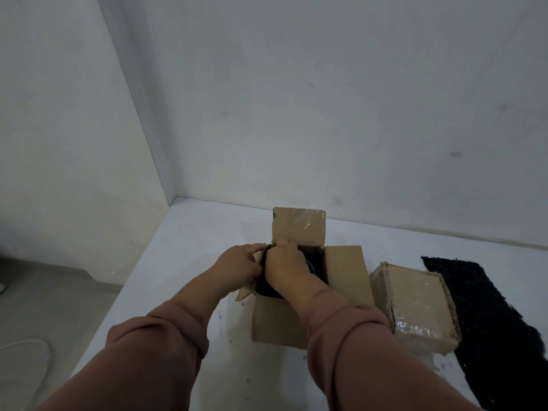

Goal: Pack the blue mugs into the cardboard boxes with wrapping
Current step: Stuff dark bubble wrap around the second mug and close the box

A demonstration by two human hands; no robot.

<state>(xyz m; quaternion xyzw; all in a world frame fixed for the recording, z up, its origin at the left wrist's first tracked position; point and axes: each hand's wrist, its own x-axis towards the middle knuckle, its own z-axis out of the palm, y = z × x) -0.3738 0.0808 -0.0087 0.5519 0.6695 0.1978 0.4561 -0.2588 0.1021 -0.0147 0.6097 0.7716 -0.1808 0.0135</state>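
An open cardboard box (345, 268) stands on the white table with its flaps spread out. Inside it lies dark wrapping (265, 284), and a sliver of a blue mug (310, 266) shows beside my right wrist. My right hand (286, 265) reaches down into the box, fingers curled over the wrapped mug near the far flap. At the box's left rim, my left hand (240, 266) pinches the edge of the dark wrapping. Most of the mug is hidden by my hands.
A second cardboard box (415, 304), shut and taped, sits just right of the open one. A dark knitted cloth (489, 321) lies at the far right. The table (184, 262) ends on the left, with a white cable (29, 351) on the floor below. Walls close off the back.
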